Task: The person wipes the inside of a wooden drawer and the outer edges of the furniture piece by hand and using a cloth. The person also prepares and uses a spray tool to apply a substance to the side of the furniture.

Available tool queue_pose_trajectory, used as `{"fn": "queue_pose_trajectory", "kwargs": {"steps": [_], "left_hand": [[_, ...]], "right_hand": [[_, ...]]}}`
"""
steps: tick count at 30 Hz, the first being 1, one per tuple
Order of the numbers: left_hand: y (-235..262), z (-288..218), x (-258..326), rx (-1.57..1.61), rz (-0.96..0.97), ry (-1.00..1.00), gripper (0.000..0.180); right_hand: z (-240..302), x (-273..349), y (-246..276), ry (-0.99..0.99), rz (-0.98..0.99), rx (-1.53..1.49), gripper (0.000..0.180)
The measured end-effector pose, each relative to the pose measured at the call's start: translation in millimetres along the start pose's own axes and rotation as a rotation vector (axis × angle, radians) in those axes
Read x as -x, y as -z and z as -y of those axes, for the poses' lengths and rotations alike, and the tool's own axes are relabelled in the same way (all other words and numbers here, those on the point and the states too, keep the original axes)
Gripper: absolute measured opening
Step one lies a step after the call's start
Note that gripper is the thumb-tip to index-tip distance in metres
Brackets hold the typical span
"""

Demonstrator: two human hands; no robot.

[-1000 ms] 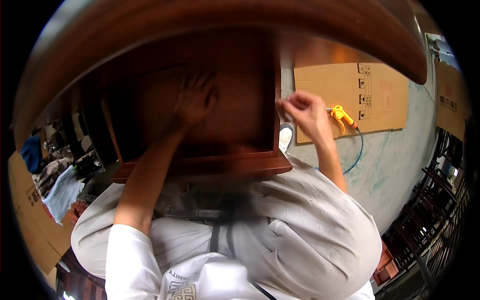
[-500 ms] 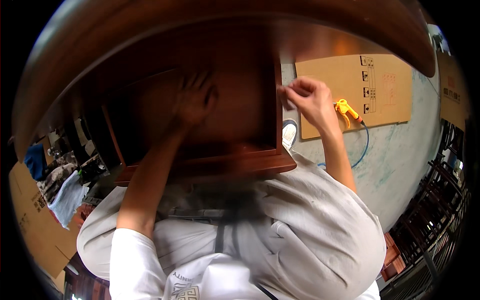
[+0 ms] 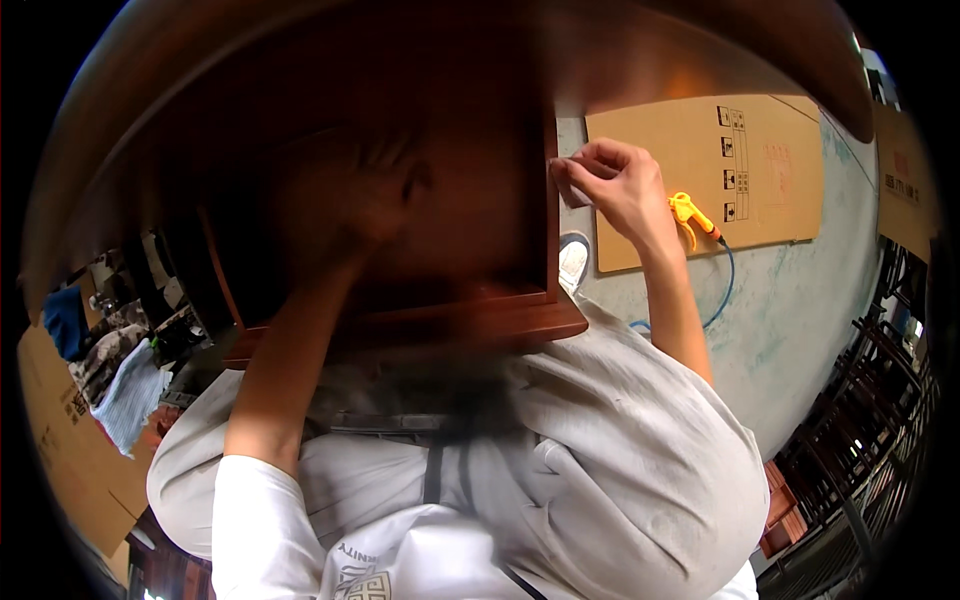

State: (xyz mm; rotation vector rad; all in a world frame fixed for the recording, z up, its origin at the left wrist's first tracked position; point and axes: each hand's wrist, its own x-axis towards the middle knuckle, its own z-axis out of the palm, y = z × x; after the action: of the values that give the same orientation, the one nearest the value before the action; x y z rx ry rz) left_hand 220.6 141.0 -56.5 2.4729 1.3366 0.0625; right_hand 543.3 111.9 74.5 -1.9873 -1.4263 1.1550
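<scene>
In front of me a dark reddish-brown wooden drawer (image 3: 490, 312) is pulled out over my lap. My left hand (image 3: 385, 190) reaches deep into it, fingers spread against the shadowed wood; nothing shows in it. At the drawer's right side wall, near the top edge, my right hand (image 3: 622, 185) pinches a small brownish folded piece that looks like sandpaper (image 3: 575, 192). The piece sits against or very close to the outside of that wall; I cannot tell whether it touches.
A polished brown wooden top (image 3: 700, 50) curves overhead. On the floor to the right lie a flat cardboard sheet (image 3: 770, 180) and a yellow air blow gun (image 3: 692, 212) with a blue hose. Cloths (image 3: 130, 390) are piled at the left, and dark wooden frames (image 3: 850, 410) stand far right.
My right hand has shifted slightly left and up along the drawer's side, still pinching the piece. My left hand stays inside the drawer, now more deeply shadowed.
</scene>
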Motion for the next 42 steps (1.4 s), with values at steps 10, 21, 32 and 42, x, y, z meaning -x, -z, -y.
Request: {"fn": "queue_pose_trajectory", "kwargs": {"steps": [10, 21, 32, 42], "left_hand": [[-2, 6, 1, -0.035, -0.022, 0.018, 0.059], [-4, 5, 2, -0.04, 0.03, 0.053, 0.065], [1, 2, 2, -0.039, 0.053, 0.048, 0.061], [3, 0, 0, -0.046, 0.06, 0.025, 0.061]], "right_hand": [[-14, 18, -6, 0.014, 0.038, -0.01, 0.025], [-2, 11, -4, 0.028, 0.04, -0.026, 0.023], [-6, 13, -5, -0.048, 0.071, -0.077, 0.02], [-11, 17, -6, 0.021, 0.025, 0.038, 0.027]]}}
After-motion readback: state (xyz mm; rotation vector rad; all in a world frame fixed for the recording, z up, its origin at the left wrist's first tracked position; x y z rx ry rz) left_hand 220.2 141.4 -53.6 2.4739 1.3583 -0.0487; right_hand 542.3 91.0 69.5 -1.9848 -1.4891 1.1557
